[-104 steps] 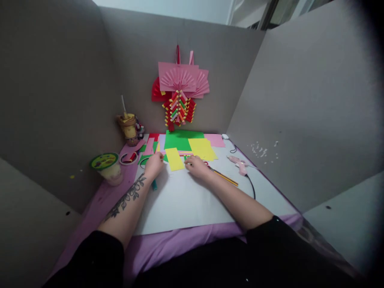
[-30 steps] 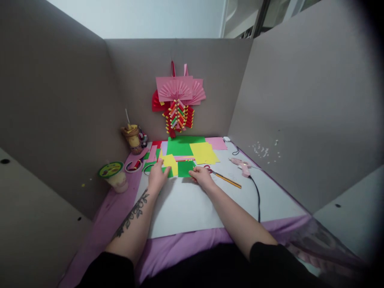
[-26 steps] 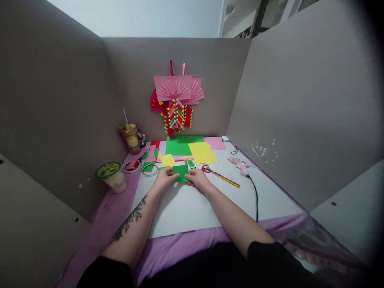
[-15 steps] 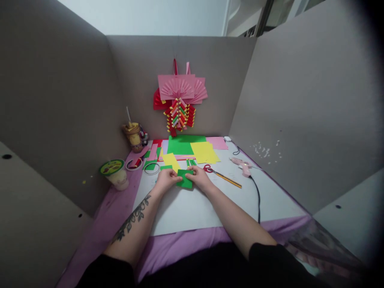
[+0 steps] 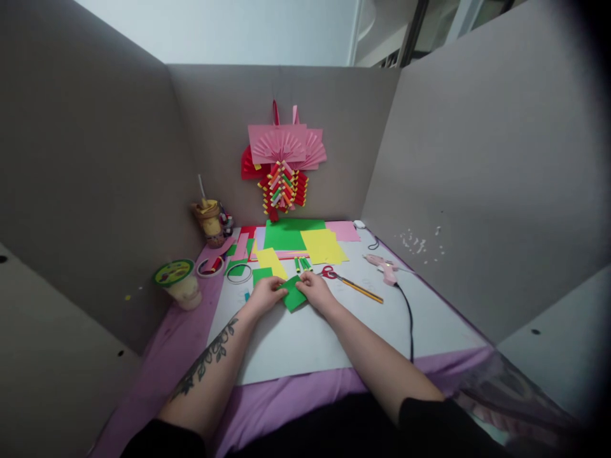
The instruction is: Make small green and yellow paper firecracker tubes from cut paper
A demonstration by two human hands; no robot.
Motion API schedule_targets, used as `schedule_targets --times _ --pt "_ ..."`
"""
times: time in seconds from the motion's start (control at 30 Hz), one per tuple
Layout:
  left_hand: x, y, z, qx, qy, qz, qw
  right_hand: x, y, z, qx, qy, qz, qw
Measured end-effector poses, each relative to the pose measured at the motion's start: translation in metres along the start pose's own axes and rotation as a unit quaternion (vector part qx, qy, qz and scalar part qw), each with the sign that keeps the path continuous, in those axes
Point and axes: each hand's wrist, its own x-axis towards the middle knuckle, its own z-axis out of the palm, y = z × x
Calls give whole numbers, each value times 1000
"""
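Observation:
A small green piece of paper (image 5: 294, 298) is held up between my two hands, turned at a slant. My left hand (image 5: 265, 296) pinches its left edge. On the opposite side, the thumb and fingers of my right hand (image 5: 315, 289) grip the upper right edge. Just beyond the fingers lie several small green paper rolls (image 5: 302, 263) with yellow ends. Another green paper piece (image 5: 262, 275) rests behind my left hand, beside a yellow strip (image 5: 272, 261). Red-handled scissors (image 5: 329, 272) and a yellow-orange pencil or craft knife (image 5: 363, 291) lie right of my right hand.
A pink glue gun (image 5: 384, 267) with a black cord lies at the right. Yellow sheets (image 5: 324, 247) and a green sheet (image 5: 291, 234) lie at the back. Tape rings (image 5: 239, 273) and a lidded cup (image 5: 179, 283) stand left. Paper firecracker decorations (image 5: 281, 159) hang on the back panel.
The green paper has turned from nearly square-on to a slant in my fingers, with both hands still holding it. The whole view has shifted slightly.

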Motion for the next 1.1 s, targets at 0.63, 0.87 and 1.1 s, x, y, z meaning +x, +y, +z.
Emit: schedule_targets --times 0.63,0.87,1.1 --pt "3 3 -18 19 50 -28 998 -12 7 -28 -256 -71 -316 911" --pt "-7 4 -85 311 135 -28 940 -15 4 -27 -311 -94 -246 913" --pt "-23 10 -95 398 63 -136 905 -23 -5 -24 -310 -173 -275 893"
